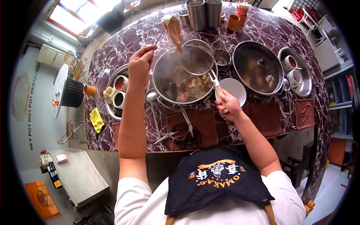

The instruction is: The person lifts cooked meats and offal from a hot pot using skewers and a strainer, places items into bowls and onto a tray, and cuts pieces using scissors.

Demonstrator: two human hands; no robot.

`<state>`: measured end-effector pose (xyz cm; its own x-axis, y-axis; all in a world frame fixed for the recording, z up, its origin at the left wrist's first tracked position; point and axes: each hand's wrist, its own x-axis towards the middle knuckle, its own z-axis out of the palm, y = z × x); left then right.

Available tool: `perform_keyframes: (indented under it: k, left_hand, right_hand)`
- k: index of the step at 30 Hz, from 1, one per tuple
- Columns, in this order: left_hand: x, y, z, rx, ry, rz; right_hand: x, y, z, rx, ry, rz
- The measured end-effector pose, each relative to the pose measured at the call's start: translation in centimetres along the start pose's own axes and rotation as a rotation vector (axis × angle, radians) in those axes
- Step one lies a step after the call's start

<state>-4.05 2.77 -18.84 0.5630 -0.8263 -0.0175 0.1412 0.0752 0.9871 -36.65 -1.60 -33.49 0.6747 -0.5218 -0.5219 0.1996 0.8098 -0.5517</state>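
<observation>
My left hand (141, 63) is raised at the left side of a steaming pot (159, 87), closed on a thin metal skewer or stick (163, 33). A long pale piece of food (174, 32) hangs from its upper end, above the pot's back rim. My right hand (229, 104), at the pot's right side, grips the wooden handle of a strainer (197, 60). The round mesh is held over the back right part of the pot. Meat and other pieces (191, 88) lie in the broth below. A white plate (237, 89) is just behind my right hand.
A second pot (257, 67) stands right, beside a metal tray (308, 82) with cups. Another tray with sauce cups (120, 83) is left. Scissors (190, 129) and a ladle (152, 98) lie near the front edge, by brown cloths (206, 125). Tall metal cups (196, 17) stand behind.
</observation>
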Motion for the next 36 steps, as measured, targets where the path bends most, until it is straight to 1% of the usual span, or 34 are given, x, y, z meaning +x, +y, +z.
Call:
perform_keyframes:
  k: [2, 3, 5, 6, 7, 9, 10, 11, 13, 15, 17, 19, 21, 23, 24, 25, 26, 27, 28, 29, 30, 31, 32, 33, 34, 36]
  left_hand:
    - [-0.1, -0.2, -0.2, 0.096, -0.012, 0.027]
    - [-0.4, -0.9, 0.0, 0.073, 0.013, -0.007]
    - [2.1, -6.9, -3.4, 0.269, -0.027, 0.080]
    - [3.1, -9.9, -5.1, 0.369, -0.010, 0.057]
    - [3.1, -11.5, -6.4, 0.674, 0.009, 0.114]
    - [2.0, -13.5, -8.4, 0.927, 0.029, 0.098]
    - [1.5, -14.3, -9.5, 0.963, 0.045, 0.138]
    - [1.0, -14.7, -10.8, 1.002, 0.060, 0.178]
    - [-0.9, -12.3, -11.8, 1.136, 0.064, 0.139]
    - [-2.0, -11.4, -13.5, 1.108, 0.032, 0.213]
    - [-2.8, -10.6, -14.7, 1.291, 0.045, 0.204]
    - [-3.7, -10.7, -15.3, 1.238, 0.157, 0.141]
    - [-4.5, -11.9, -16.3, 1.126, 0.236, 0.129]
    - [-5.6, -15.5, -18.6, 0.920, 0.335, 0.089]
    - [-7.6, -14.9, -16.7, 0.843, 0.367, 0.057]
    - [-8.9, -17.7, -18.7, 0.811, 0.400, 0.147]
    - [-10.6, -19.5, -18.0, 0.636, 0.449, 0.085]
    - [-12.2, -22.4, -19.4, 0.485, 0.430, 0.063]
    - [-14.3, -24.8, -21.2, 0.563, 0.519, -0.086]
    - [-17.3, -23.3, -16.1, 0.643, 0.612, -0.017]
    - [-19.4, -25.6, -16.8, 0.451, 0.681, -0.097]
    - [-21.3, -27.6, -17.2, 0.443, 0.736, -0.132]
    - [-23.3, -27.2, -15.1, 0.431, 0.801, -0.221]
    - [-24.4, -25.8, -11.2, 0.317, 0.914, -0.345]
    - [-25.2, -26.1, -10.2, 0.194, 0.989, -0.360]
    - [-26.4, -24.6, -7.7, 0.211, 1.009, -0.380]
  right_hand:
    - [0.5, 0.9, 0.9, 0.147, -0.074, 0.074]
    - [0.4, 1.1, 1.7, 0.149, -0.067, 0.066]
    - [0.0, 1.2, 3.0, 0.308, -0.096, 0.151]
    - [-0.2, 1.3, 3.2, 0.326, -0.127, 0.158]
    - [-0.2, 1.4, 3.2, 0.323, -0.121, 0.154]
    - [-0.4, 1.4, 2.6, 0.532, -0.244, 0.266]
    - [-0.7, 1.1, 2.5, 0.527, -0.244, 0.264]
    - [-1.1, 0.8, 2.4, 0.567, -0.257, 0.286]
    - [-1.9, 0.4, 1.9, 0.609, -0.276, 0.309]
    - [-2.4, -0.1, 1.2, 0.619, -0.363, 0.311]
    - [-3.0, -1.5, 0.5, 0.635, -0.371, 0.308]
    - [-4.0, -3.7, -0.1, 0.676, -0.459, 0.263]
    - [-5.5, -6.9, -1.8, 0.669, -0.516, 0.183]
    - [-7.4, -10.9, -5.0, 0.673, -0.524, 0.103]
    - [-8.5, -13.1, -6.7, 0.663, -0.539, 0.056]
    - [-9.9, -15.4, -8.8, 0.646, -0.543, -0.013]
    - [-11.6, -17.7, -11.4, 0.605, -0.507, -0.099]
    - [-13.0, -20.0, -14.5, 0.563, -0.476, -0.167]
    - [-14.7, -22.3, -17.6, 0.515, -0.398, -0.239]
    - [-16.3, -24.5, -20.5, 0.471, -0.321, -0.304]
    - [-17.6, -26.4, -23.6, 0.422, -0.195, -0.400]
    - [-18.7, -28.4, -26.4, 0.358, -0.106, -0.477]
    - [-19.3, -30.1, -29.2, 0.309, 0.089, -0.551]
    - [-19.6, -31.7, -32.0, 0.261, 0.278, -0.609]
    - [-19.4, -33.2, -34.9, 0.167, 0.404, -0.659]
    - [-18.3, -35.6, -40.1, -0.005, 0.625, -0.703]
